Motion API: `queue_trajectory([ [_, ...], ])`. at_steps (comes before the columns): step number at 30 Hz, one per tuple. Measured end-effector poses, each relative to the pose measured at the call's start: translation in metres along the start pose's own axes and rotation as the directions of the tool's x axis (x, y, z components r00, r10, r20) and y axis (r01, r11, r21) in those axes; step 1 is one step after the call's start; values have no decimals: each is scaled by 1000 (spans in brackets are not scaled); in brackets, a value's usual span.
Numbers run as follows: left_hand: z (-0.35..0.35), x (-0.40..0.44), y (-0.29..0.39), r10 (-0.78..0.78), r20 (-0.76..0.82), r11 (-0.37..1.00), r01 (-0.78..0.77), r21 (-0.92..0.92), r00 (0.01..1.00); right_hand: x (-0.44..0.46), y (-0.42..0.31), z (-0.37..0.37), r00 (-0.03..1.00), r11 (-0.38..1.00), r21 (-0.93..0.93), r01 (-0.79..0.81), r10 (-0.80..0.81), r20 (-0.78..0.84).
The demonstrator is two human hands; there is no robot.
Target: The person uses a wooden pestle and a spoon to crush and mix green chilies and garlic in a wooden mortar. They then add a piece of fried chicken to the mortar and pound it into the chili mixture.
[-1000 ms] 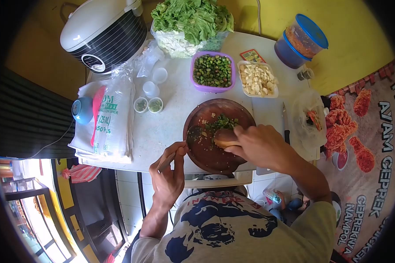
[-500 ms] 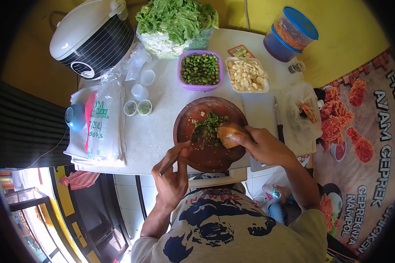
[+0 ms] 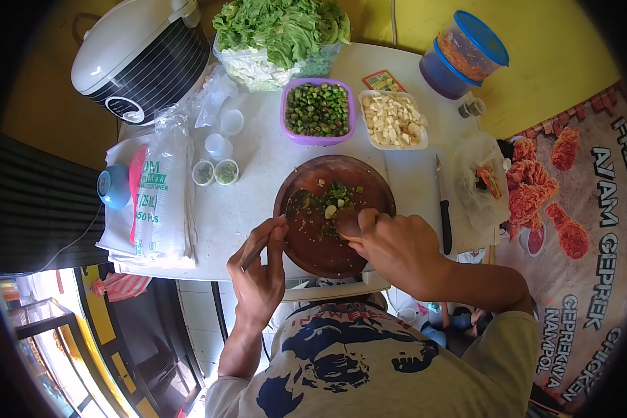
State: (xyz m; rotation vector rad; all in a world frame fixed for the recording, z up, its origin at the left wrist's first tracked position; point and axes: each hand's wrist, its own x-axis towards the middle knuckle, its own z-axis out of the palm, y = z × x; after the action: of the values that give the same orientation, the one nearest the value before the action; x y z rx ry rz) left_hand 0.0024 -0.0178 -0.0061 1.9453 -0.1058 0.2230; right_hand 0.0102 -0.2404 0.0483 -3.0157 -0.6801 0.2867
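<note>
A round dark-red mortar point(image 3: 320, 258) sits at the table's front edge, with chopped green pieces point(image 3: 338, 195) and pale bits in it. My right hand point(image 3: 400, 251) is closed round a wooden pestle point(image 3: 347, 224), its head down on the mortar's floor beside the greens. My left hand point(image 3: 259, 268) pinches the handle of a spoon point(image 3: 298, 202), whose dark bowl rests inside the mortar at the left of the greens. Behind the mortar are a purple tub point(image 3: 318, 139) of cut green chillies and a white tub point(image 3: 399, 145) of peeled cloves.
A knife point(image 3: 444, 209) lies right of the mortar, near a plastic bag point(image 3: 477, 202). Small cups point(image 3: 218, 146) and plastic packs point(image 3: 164, 223) are at the left. Behind stand a rice cooker point(image 3: 146, 59), a lettuce tub point(image 3: 279, 42) and stacked blue-lidded containers point(image 3: 460, 59).
My right hand raised and tilted the pestle half a second ago and has lowered it into the mortar again. The view has shifted, so the table things appear farther left than a second ago.
</note>
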Motion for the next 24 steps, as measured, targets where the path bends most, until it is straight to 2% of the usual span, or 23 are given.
queue_trajectory([
  [2,-2,2,-3,25,-9,999,-25,31,1000,6,0,1,1000,1000,22,-3,2,12],
  [4,0,1,-5,-2,-15,1000,2,-17,1000,6,2,2,999,998,53,-18,17,28],
  [7,-2,0,-1,16,1,1000,-16,10,1000,21,22,-4,998,993,114,43,-48,40],
  [9,-3,-2,0,17,4,1000,-17,9,1000,21,49,-4,987,899,432,-71,2,159],
  [10,-3,-3,0,13,6,1000,-13,9,1000,16,56,1,980,875,466,-135,50,192],
  [11,-4,-4,0,11,0,1000,-11,11,1000,8,57,0,980,876,465,-130,43,192],
  [14,-6,-7,-1,1,2,1000,-1,0,1000,-9,51,-4,969,913,372,-167,82,234],
  [16,-5,-7,-1,-2,-6,999,2,-39,1000,-13,44,-2,983,953,267,-142,103,154],
  [23,-6,-6,-4,1,5,1000,-1,-10,1000,-16,14,7,993,992,102,-72,62,97],
  [24,-5,-6,-4,4,3,1000,-4,-12,1000,-15,3,12,996,996,-42,-78,80,28],
])
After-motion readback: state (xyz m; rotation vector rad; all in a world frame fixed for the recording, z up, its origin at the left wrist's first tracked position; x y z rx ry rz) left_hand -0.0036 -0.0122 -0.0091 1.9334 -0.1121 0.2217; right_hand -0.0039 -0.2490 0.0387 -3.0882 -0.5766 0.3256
